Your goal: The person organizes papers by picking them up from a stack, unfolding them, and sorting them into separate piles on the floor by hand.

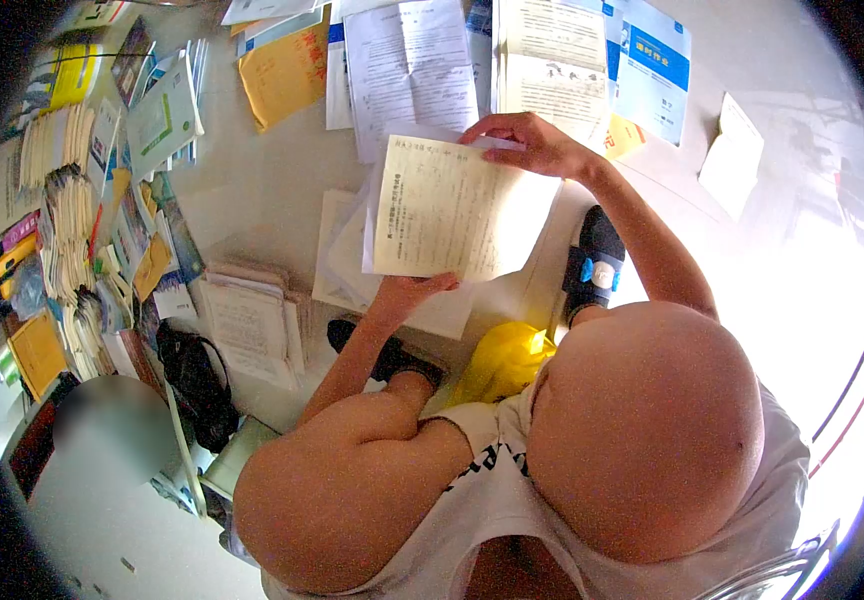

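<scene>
A yellowish sheet of paper (442,215) with printed and handwritten text is held up in front of me, with whiter paper showing behind its edges. My left hand (417,290) grips its lower edge, most fingers hidden behind it. At the upper right edge, my right hand (530,145) is closed on the paper between thumb and fingers. Below the held paper, more white sheets (337,245) lie on the floor. Just beyond it is a creased printed sheet (412,65), beside an opened stack of printed pages (555,75).
A brown envelope (287,75) and blue-white booklets (655,65) lie at the far side. A paper stack (252,325) and a black bag (195,385) are on the left, near piled books (67,225). A yellow bag (502,365) sits between my feet. A folded sheet (734,155) lies right.
</scene>
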Tool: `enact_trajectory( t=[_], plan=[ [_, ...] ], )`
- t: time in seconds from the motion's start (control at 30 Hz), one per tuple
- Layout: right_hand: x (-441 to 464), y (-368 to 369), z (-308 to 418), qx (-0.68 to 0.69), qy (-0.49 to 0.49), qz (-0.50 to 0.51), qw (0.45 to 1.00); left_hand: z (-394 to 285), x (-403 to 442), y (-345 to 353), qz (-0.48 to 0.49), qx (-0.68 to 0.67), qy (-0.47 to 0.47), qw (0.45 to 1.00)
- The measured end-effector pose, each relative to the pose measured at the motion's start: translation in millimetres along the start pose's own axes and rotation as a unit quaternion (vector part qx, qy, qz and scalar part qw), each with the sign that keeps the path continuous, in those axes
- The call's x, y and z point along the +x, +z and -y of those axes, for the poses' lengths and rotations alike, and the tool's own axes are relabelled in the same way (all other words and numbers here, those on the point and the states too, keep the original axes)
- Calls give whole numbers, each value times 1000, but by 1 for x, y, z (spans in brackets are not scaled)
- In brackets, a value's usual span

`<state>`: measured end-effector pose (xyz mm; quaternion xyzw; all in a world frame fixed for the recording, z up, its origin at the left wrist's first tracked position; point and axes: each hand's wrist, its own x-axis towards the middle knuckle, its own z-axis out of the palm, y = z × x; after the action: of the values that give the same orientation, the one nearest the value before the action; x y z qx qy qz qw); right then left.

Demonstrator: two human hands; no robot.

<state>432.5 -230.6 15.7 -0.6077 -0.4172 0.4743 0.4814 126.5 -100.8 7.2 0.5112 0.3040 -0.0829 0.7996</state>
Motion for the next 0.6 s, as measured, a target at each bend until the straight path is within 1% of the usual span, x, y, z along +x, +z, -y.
enact_trajectory(
  t=[0.07,0.13,0.27,0.33,0.37,0.43,0.53,0.6],
  plan=[
    [1,0,-1,-11,4,6,1000,-2,-1,1,-2,-11,4,1000],
    [2,-1,0,-68,55,10,996,-8,-1,0,9,47,-9,999],
    [3,1,-8,-19,54,9,998,-10,-2,3,4,33,-11,999],
    [4,3,-6,-71,35,3,997,-4,-1,-1,13,37,3,999],
    [4,4,-8,-71,35,3,997,-2,-1,-3,12,37,3,999],
    [4,6,-8,-65,47,-16,997,2,-1,-5,26,45,-35,998],
    [4,4,1,-67,76,-1,995,8,1,-6,31,29,-19,999],
    [5,6,-5,-69,75,-6,995,9,3,-6,23,27,-29,999]
  ],
)
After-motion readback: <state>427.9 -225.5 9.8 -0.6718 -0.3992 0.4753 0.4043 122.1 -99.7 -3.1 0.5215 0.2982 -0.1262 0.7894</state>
